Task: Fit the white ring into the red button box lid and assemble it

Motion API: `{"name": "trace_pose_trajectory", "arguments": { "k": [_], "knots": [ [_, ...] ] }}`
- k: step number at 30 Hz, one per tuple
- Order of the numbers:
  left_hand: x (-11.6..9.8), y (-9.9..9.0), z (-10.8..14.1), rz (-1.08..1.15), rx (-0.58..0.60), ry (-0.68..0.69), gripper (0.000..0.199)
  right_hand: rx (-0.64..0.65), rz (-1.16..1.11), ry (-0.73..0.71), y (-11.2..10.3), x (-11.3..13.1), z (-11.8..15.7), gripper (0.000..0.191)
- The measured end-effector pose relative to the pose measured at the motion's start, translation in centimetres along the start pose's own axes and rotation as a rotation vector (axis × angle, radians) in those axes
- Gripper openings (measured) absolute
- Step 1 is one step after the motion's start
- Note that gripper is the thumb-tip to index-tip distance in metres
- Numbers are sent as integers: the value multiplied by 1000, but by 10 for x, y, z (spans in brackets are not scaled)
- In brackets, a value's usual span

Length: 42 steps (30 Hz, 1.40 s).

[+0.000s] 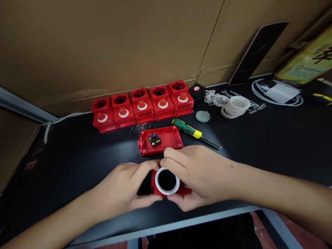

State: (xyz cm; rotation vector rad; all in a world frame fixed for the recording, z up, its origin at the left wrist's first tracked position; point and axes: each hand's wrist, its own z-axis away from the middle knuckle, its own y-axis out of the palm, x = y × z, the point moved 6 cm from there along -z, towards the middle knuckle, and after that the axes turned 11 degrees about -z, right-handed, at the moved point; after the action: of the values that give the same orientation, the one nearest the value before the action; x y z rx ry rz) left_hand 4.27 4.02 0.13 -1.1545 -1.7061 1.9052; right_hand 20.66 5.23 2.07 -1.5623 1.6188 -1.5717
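Both hands, the left hand [129,188] and the right hand [199,176], curl their fingers tight around a red box lid [158,189] near the table's front edge, pressing a white ring [167,181] in, so next probably comes an even push.

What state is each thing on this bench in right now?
Red housing: held in both hands, white ring seated on it.
Left hand: gripping.
Right hand: gripping.
Red base: open, lying flat.
Screwdriver: lying unused.
Five red boxes: lined up in a row.
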Motion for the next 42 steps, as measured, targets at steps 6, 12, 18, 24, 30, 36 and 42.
{"name": "trace_pose_trajectory", "arguments": {
  "k": [6, 12, 18, 24, 30, 36, 42],
  "knots": [
    [-1, -2, -1, -22, -21, 4, 41, 73, -69, 10, 1, 2, -3, 25],
    [-1, -1, -1, 7, 6, 3, 42, 78, -5, 53, -1, -4, 1, 51],
    [-1, -1, 0, 9, 15, 1, 44, 39, 26, 47, -2, -5, 3, 44],
    [1, 0, 1, -1, 6, -1, 44, 96, -129, 72, -2, 0, -1, 23],
    [1, 0, 0, 9, 20, -7, 43, 112, -85, 80, 0, -4, 3, 48],
    [-1, -1, -1, 5, 5, 3, 43, 82, 1, 60, 2, -6, 4, 46],
    [0, 1, -1, -2, 3, 5, 44, 44, -11, 28, 0, 0, 1, 30]
  ]
}}
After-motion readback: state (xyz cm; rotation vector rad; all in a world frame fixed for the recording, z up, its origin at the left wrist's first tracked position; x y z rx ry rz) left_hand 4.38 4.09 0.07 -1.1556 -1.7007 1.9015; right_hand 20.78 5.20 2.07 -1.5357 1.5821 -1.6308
